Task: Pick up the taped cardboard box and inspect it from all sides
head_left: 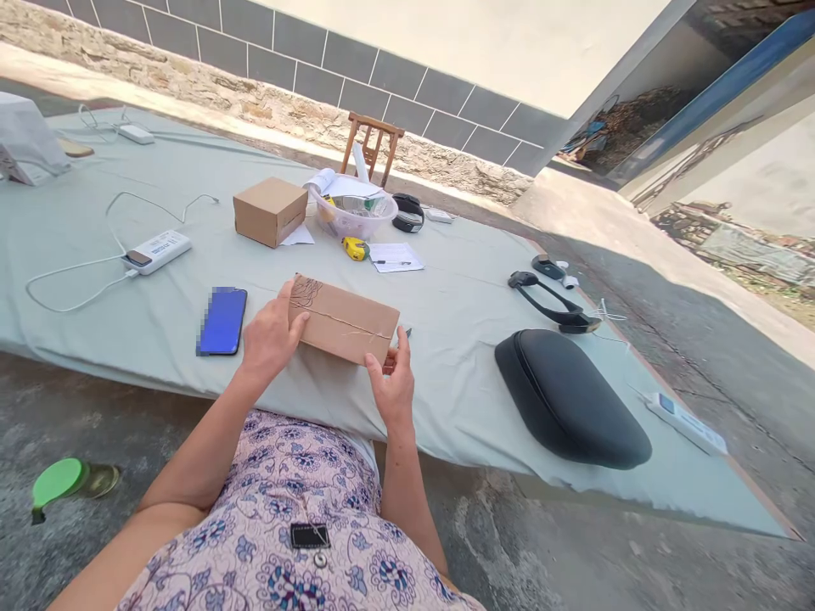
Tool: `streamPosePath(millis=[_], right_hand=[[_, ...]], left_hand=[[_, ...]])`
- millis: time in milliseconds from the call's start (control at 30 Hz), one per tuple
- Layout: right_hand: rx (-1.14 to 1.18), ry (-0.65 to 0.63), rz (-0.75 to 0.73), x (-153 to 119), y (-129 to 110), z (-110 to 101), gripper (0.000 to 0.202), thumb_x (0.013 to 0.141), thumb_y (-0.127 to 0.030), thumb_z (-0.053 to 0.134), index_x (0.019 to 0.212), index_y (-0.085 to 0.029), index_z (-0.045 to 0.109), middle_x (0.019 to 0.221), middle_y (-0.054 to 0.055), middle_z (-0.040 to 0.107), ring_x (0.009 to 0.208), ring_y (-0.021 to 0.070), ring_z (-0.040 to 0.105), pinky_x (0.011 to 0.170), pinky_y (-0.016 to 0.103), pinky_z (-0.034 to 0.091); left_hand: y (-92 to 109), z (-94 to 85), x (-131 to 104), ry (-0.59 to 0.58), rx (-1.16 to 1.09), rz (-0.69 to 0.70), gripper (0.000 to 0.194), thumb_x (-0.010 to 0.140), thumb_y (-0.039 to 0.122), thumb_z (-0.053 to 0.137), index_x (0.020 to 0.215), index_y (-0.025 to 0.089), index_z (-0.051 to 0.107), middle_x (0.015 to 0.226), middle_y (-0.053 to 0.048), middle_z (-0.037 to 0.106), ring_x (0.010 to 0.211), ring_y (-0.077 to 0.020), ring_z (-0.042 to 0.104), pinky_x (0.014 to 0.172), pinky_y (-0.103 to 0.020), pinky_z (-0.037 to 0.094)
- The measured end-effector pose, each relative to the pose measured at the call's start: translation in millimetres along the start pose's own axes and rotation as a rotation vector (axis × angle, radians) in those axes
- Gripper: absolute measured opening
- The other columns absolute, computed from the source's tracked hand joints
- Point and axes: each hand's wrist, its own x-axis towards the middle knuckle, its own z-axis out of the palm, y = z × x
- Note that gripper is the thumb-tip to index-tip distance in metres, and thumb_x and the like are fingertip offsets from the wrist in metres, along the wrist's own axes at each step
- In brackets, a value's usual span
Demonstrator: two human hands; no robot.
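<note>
A small brown cardboard box [347,321] is held between my two hands near the front edge of the cloth-covered table. My left hand [271,333] grips its left end, thumb on the near side. At the right end, my right hand [393,378] has its thumb and fingers around the lower corner. A small dark object [407,333] shows partly behind the right fingertips; I cannot make out what it is. Left of my left hand lies a phone [222,321] with a blue screen.
Behind stand another cardboard box [271,210], a plastic basket [353,216], a yellow tape measure [355,248] and paper [398,257]. A black case [570,399] and headset [551,305] lie right. A cabled power bank [159,252] is left.
</note>
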Motion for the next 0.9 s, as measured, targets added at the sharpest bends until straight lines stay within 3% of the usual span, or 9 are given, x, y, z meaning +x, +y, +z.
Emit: streamPosePath(millis=[167, 400, 467, 567, 667, 900], right_hand=[[-0.152, -0.069, 0.058, -1, -21, -16, 0.093, 0.081, -0.052, 0.064, 0.159, -0.02, 0.022, 0.083, -0.001, 0.067, 0.06, 0.016, 0.063, 0.063, 0.029, 0.053], [-0.177, -0.136, 0.051, 9, -29, -25, 0.086, 0.083, -0.059, 0.062, 0.154, -0.023, 0.031, 0.068, -0.004, 0.064, 0.061, 0.0193, 0.064, 0.061, 0.03, 0.052], [-0.15, -0.141, 0.053, 8, -30, -27, 0.079, 0.081, -0.058, 0.065, 0.147, -0.025, 0.039, 0.075, -0.003, 0.067, 0.066, 0.0204, 0.067, 0.064, 0.032, 0.054], [-0.099, -0.114, 0.031, 4, -33, -28, 0.068, 0.076, -0.055, 0.071, 0.134, -0.028, 0.046, 0.102, 0.004, 0.07, 0.086, 0.0227, 0.069, 0.067, 0.033, 0.057], [-0.044, -0.087, 0.039, 0, -35, -26, 0.063, 0.073, -0.052, 0.075, 0.125, -0.029, 0.048, 0.121, 0.008, 0.065, 0.097, 0.0234, 0.068, 0.067, 0.032, 0.059], [-0.086, 0.021, 0.051, -2, -35, -19, 0.051, 0.071, -0.053, 0.075, 0.106, -0.026, 0.051, 0.112, 0.006, 0.066, 0.091, 0.0235, 0.07, 0.066, 0.034, 0.058]], left_hand=[[22, -9.7, -13, -0.103, 0.226, 0.047, 0.097, 0.072, 0.074, 0.068, 0.154, 0.035, 0.034, 0.146, -0.016, 0.046, 0.107, -0.0374, 0.063, 0.082, -0.042, 0.052], [26, -18.7, -13, -0.191, 0.328, 0.091, 0.113, 0.061, 0.08, 0.071, 0.156, 0.035, 0.031, 0.124, -0.019, 0.052, 0.108, -0.0397, 0.06, 0.092, -0.049, 0.046], [25, -22.4, -12, -0.2, 0.337, 0.087, 0.115, 0.061, 0.08, 0.071, 0.157, 0.034, 0.027, 0.119, -0.018, 0.054, 0.102, -0.0378, 0.062, 0.088, -0.046, 0.047], [22, -27.0, -11, -0.195, 0.339, 0.053, 0.114, 0.064, 0.079, 0.069, 0.158, 0.034, 0.024, 0.114, -0.016, 0.056, 0.092, -0.0349, 0.065, 0.081, -0.042, 0.05], [19, -29.3, -11, -0.207, 0.322, 0.046, 0.104, 0.067, 0.079, 0.068, 0.155, 0.036, 0.032, 0.116, -0.014, 0.056, 0.092, -0.0349, 0.066, 0.077, -0.04, 0.051], [19, -28.3, -15, -0.224, 0.235, 0.08, 0.088, 0.068, 0.066, 0.076, 0.143, 0.033, 0.042, 0.138, -0.014, 0.047, 0.1, -0.0338, 0.067, 0.075, -0.039, 0.053]])
